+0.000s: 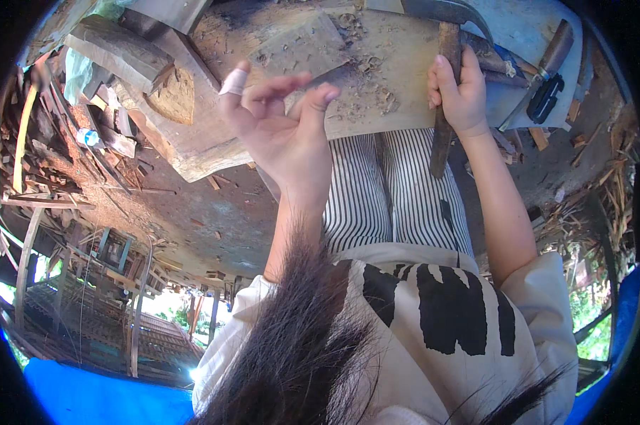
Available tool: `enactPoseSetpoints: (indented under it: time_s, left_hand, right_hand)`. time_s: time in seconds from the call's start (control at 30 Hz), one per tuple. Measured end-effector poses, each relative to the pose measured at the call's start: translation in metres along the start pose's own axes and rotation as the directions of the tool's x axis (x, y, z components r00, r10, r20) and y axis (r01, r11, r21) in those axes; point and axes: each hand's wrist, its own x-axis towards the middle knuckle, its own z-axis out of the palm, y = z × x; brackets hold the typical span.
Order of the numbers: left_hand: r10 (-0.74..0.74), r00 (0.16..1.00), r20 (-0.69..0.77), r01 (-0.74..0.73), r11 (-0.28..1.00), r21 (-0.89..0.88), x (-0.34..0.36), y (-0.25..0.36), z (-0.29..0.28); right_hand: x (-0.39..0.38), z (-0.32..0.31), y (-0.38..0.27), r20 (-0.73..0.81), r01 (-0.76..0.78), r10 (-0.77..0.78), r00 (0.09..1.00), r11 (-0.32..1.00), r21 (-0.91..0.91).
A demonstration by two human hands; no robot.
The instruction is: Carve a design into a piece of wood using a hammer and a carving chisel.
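My left hand (281, 117) is raised above the near part of the wooden work board (398, 117). It holds nothing; its fingers are apart and curled a little, with a pale wrapping on one fingertip. To the right, my right hand (463, 92) grips a brown wooden stick (440, 145), held lengthwise with its lower end over my striped trousers. The stick's upper end is close to a dark curved blade (469, 15); whether they are joined I cannot tell. Beyond my left hand lies a flat wooden piece (299, 46) among curled shavings (366, 64).
A knife with a brown handle (557, 48) and a black plastic object (544, 99) lie at the right. Thick wood blocks (118, 53) stand at the far left. Wood scraps (118, 142) and a bottle with a blue label (88, 137) are on the ground at left.
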Motion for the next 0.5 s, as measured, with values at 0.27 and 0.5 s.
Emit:
enactPoseSetpoints:
  time_s: [0.27,0.5]
  left_hand:
    - [-0.115,0.984,0.138,0.068,0.949,0.307,-0.04,-0.038,-0.004]
    - [0.018,1.0,0.018,-0.021,0.983,0.18,-0.036,-0.09,-0.017]
  right_hand:
    - [0.001,0.003,0.002,0.005,-0.017,0.017,1.0,0.999,0.039]
    - [0.002,0.002,-0.003,0.029,-0.021,0.021,0.999,1.0,-0.013]
